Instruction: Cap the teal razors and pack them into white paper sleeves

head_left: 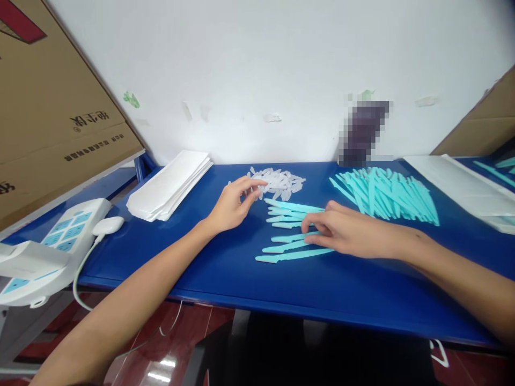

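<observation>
My left hand (235,203) reaches to the left edge of a small heap of clear plastic blade caps (284,182), thumb and forefinger apart with no cap visible between them. My right hand (341,228) is curled over the handles of several teal eyebrow razors (295,256) laid out in a loose row, blade ends pointing left. Its thumb and forefinger close around the handle of one eyebrow razor (285,237) in the middle of the row; the hand hides the ends of several others. A larger pile of teal eyebrow razors (386,193) lies behind my right hand.
A stack of white paper sleeves (171,185) lies at the back left of the blue table (225,268). A white power strip (60,241) with a plugged cable is at the left. Translucent plastic bags (462,187) are at the right. Cardboard boxes (60,96) flank the wall.
</observation>
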Available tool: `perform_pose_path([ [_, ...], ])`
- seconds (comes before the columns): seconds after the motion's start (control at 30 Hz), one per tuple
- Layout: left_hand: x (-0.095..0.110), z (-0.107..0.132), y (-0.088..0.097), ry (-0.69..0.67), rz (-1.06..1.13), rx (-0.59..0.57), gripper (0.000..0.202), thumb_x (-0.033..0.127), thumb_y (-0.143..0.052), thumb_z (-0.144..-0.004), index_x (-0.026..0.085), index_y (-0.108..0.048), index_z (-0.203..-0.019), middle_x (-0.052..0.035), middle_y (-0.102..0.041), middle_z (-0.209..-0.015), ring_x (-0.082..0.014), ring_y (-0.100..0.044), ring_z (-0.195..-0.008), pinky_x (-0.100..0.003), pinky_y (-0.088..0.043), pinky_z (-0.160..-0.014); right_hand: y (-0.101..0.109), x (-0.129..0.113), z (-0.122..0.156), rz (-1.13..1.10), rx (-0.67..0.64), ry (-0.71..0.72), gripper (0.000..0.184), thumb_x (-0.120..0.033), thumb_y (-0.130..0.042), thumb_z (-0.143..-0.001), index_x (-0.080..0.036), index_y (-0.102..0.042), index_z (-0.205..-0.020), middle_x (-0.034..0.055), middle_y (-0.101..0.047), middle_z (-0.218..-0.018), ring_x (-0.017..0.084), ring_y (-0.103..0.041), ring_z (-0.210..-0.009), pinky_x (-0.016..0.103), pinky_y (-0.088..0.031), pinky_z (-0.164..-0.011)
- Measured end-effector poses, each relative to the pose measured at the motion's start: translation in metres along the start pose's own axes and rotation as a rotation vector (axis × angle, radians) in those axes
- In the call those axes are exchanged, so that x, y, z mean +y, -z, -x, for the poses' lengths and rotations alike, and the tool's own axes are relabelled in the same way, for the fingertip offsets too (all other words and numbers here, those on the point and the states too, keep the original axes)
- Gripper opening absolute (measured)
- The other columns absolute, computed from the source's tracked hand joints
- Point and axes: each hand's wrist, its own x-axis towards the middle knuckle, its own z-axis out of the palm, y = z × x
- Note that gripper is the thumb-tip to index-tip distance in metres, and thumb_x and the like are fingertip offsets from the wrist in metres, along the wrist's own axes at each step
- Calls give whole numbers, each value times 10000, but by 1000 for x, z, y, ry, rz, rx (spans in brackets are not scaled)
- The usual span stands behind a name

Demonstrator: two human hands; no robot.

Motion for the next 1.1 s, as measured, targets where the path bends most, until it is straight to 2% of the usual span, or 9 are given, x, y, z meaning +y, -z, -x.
perform_pose_path([
  [0.1, 3, 0, -7, 98, 205, 3, 198, 323, -637, -946, 168, -684, -1060, -44, -713, -928, -151, -643, -842, -261, -490, -756, -5, 1, -2, 53, 27, 34, 339, -481, -396, -1026, -257, -648, -992, 28, -572, -629, 255, -582, -798, 314, -371, -654],
  [0.23, 5, -1, -9, 144, 276, -37, 179, 337, -702, -894, 161, -696, -929, -53, -731, -943, -157, -659, -864, -278, -497, -792, -9, 0, -6, 140, 143, 82, 349, -377, -319, -1053, -209, -602, -935, 36, -596, -689, 205, -546, -654, 323, -353, -617],
  [0.3, 6, -2, -8, 171, 317, -16, 193, 349, -723, -875, 159, -708, -906, -60, -736, -938, -162, -662, -871, -282, -502, -793, -8, 1, -7, 149, 247, 110, 344, -367, -316, -1052, -198, -599, -955, 62, -626, -809, 195, -558, -677, 320, -369, -620],
  [0.4, 5, -4, -7, 215, 385, 37, 207, 354, -767, -830, 157, -717, -863, -55, -737, -905, -153, -658, -836, -264, -495, -737, -7, 7, -8, 178, 428, 163, 317, -358, -328, -1048, -196, -592, -976, 102, -627, -1000, 215, -589, -830, 330, -409, -705],
  [0.5, 5, -5, -6, 275, 478, 85, 228, 349, -808, -779, 153, -706, -836, -42, -732, -847, -140, -660, -776, -251, -490, -695, -8, 14, -10, 143, 517, 90, 279, -352, -311, -1057, -210, -543, -998, 67, -627, -923, 201, -574, -769, 323, -391, -671],
  [0.6, 7, -5, -7, 333, 550, 105, 241, 336, -829, -749, 151, -699, -830, -37, -737, -816, -140, -680, -766, -258, -513, -725, -10, 19, -12, 98, 529, 15, 247, -359, -303, -1060, -224, -503, -1007, 32, -612, -845, 182, -540, -673, 312, -348, -608],
  [0.7, 10, -5, -8, 356, 570, 111, 254, 347, -840, -732, 151, -706, -822, -42, -745, -811, -149, -693, -772, -268, -529, -741, -11, 19, -13, 95, 534, 7, 241, -361, -296, -1060, -229, -484, -989, 26, -602, -834, 178, -524, -659, 313, -342, -606],
  [0.97, 11, -4, -13, 328, 504, 69, 249, 372, -845, -734, 155, -753, -815, -52, -753, -832, -138, -667, -731, -257, -526, -690, -10, 16, -13, 99, 563, 37, 197, -332, -326, -1057, -228, -487, -1007, 26, -610, -884, 171, -541, -690, 308, -370, -628],
  [1.1, 18, -1, -20, 275, 461, -15, 213, 361, -815, -779, 162, -761, -832, -53, -761, -821, -156, -690, -759, -267, -535, -703, -16, 10, -16, 79, 535, 94, 239, -333, -324, -1062, -215, -526, -1012, 44, -637, -928, 174, -571, -719, 306, -388, -643],
])
